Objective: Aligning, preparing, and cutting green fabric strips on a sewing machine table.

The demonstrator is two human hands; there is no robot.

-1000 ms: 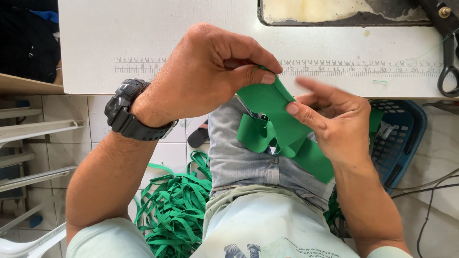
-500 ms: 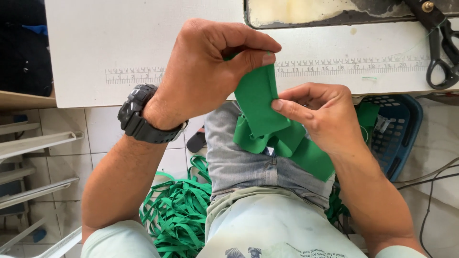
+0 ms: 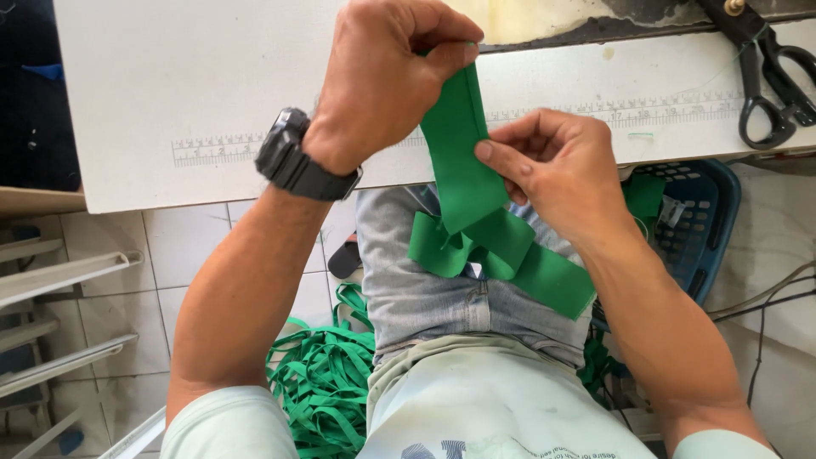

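White table (image 3: 204, 85) is filling the upper view, with a printed ruler strip (image 3: 217, 149) along its front edge and black scissors (image 3: 769, 81) lying at its far right. I am sitting with a wide green band (image 3: 463, 157) draped over my lap. My left hand (image 3: 387, 72) is pinching the band's upper end, thumb and fingers clamped together on it above the table edge. My right hand (image 3: 552, 170) is gripping the band's side just below, fingers closed on the fabric. A black watch (image 3: 297, 157) is sitting on my left wrist. Green strips (image 3: 323, 382) are piling on the tiled floor beside my left leg; a blue basket (image 3: 693, 221) is standing to my right.
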